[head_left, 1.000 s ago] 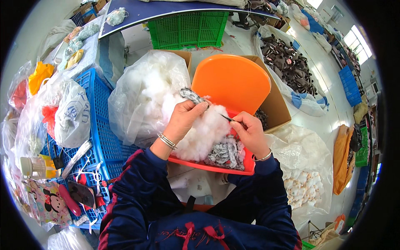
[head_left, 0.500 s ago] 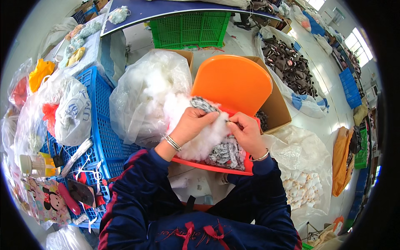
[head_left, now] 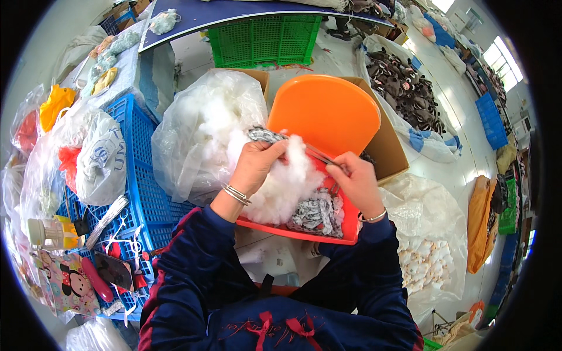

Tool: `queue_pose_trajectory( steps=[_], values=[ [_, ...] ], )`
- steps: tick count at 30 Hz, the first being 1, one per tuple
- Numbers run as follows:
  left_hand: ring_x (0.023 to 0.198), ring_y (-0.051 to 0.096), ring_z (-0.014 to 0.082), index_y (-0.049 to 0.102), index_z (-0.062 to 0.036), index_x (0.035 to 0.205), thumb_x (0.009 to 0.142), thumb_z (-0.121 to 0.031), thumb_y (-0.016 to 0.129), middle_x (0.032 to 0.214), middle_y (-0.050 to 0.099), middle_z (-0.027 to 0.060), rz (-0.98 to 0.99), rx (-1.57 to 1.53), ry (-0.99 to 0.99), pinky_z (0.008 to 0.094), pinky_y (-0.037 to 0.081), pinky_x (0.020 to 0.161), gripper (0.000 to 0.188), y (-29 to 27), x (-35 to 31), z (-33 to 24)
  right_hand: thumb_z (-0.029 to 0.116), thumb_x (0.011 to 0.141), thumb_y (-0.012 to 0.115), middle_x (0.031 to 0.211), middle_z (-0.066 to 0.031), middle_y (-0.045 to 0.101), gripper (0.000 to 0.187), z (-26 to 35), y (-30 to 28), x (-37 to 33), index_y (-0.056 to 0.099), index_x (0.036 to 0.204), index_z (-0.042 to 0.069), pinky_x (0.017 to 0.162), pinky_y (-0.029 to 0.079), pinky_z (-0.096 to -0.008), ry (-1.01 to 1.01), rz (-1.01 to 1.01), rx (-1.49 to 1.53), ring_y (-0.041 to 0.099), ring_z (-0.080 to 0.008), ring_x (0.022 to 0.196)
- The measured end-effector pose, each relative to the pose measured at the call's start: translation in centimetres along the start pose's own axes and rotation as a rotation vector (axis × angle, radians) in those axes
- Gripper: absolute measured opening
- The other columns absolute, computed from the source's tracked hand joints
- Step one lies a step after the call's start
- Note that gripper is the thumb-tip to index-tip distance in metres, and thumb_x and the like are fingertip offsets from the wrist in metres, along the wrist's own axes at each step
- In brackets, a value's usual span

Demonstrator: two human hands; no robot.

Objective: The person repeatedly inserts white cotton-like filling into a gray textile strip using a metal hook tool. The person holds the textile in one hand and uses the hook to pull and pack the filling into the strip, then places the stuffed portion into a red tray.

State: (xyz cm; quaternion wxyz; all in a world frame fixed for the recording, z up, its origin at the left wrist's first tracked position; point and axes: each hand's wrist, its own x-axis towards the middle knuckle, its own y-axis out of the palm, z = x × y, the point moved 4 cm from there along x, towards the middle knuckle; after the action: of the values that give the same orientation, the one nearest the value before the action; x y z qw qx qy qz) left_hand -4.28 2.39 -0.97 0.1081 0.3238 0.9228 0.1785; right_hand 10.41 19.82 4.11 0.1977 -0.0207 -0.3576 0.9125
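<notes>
I can see a way in for a hand over the red tray's (head_left: 350, 227) near edge, between the two sleeves (head_left: 196, 248). White stuffing (head_left: 278, 196) heaps up its left side, a bulging plastic bag (head_left: 175, 146) crowds beyond, and an orange panel (head_left: 325, 111) walls off the far edge.

pale glossy floor (head_left: 469, 133); blue-topped table (head_left: 202, 16) ahead; bright window (head_left: 502, 61) upper right

Fluff (head_left: 287, 190) lies left of fabric pieces (head_left: 316, 215) in a tray (head_left: 350, 222) between a crate (head_left: 145, 196) and a bag (head_left: 422, 205).

2 hands (head_left: 253, 168) (head_left: 359, 182), 1 held tool (head_left: 320, 156).
</notes>
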Motion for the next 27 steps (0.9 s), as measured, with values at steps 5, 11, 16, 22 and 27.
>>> queue_pose_trajectory(
  steps=[5, 11, 16, 22, 27],
  values=[
    [0.070, 0.060, 0.0115, 0.070, 0.0017, 0.091, 0.090, -0.009, 0.065, 0.087, 0.068, 0.0057, -0.033, 0.127, -0.022, 0.0257, 0.050, 0.068, 0.011, 0.0, 0.2, 0.3, 0.009, 0.087, 0.066, 0.079, -0.0093, 0.060, 0.013, 3.0, -0.3, -0.6, 0.062, 0.096, 0.001, 0.060, 0.047, -0.0287, -0.238, -0.150, 0.015, 0.059, -0.0183, 0.065],
    [0.076, 0.061, 0.0112, 0.069, 0.0015, 0.099, 0.090, -0.009, 0.066, 0.089, 0.069, 0.0049, -0.022, -0.065, -0.041, 0.0257, 0.050, 0.071, 0.014, 0.2, -0.1, 0.0, 0.006, 0.086, 0.065, 0.087, -0.0119, 0.060, 0.013, 3.1, 0.7, -0.3, 0.061, 0.097, 0.002, 0.064, 0.049, -0.0335, -0.298, -0.105, -0.082, 0.062, -0.0278, 0.073],
    [0.077, 0.062, 0.0108, 0.069, 0.0002, 0.098, 0.091, -0.010, 0.065, 0.089, 0.069, 0.0036, -0.011, -0.122, -0.092, 0.0257, 0.050, 0.071, 0.013, 0.3, -0.5, -0.2, 0.005, 0.086, 0.065, 0.084, -0.0134, 0.060, 0.009, 3.1, 0.8, -0.3, 0.061, 0.094, 0.001, 0.064, 0.048, -0.0345, -0.301, -0.110, -0.033, 0.061, -0.0300, 0.074],
    [0.060, 0.051, 0.0028, 0.072, 0.0001, 0.085, 0.089, -0.023, 0.070, 0.070, 0.063, -0.0022, 0.006, 0.011, -0.111, 0.0203, 0.040, 0.054, 0.023, 0.6, -0.8, -0.2, 0.001, 0.085, 0.062, 0.083, -0.0157, 0.060, 0.008, 3.3, 1.5, -0.4, 0.060, 0.092, 0.000, 0.065, 0.048, -0.0344, -0.267, -0.101, 0.023, 0.061, -0.0319, 0.075],
    [0.052, 0.046, 0.0028, 0.071, 0.0019, 0.076, 0.090, -0.025, 0.069, 0.059, 0.058, -0.0024, 0.066, 0.176, -0.087, 0.0226, 0.037, 0.047, 0.030, 1.6, -1.2, 2.6, -0.005, 0.079, 0.057, 0.081, -0.0170, 0.060, 0.013, 2.4, 2.6, -0.6, 0.059, 0.092, -0.002, 0.066, 0.048, -0.0343, -0.221, -0.044, 0.137, 0.061, -0.0308, 0.073]
  ],
)
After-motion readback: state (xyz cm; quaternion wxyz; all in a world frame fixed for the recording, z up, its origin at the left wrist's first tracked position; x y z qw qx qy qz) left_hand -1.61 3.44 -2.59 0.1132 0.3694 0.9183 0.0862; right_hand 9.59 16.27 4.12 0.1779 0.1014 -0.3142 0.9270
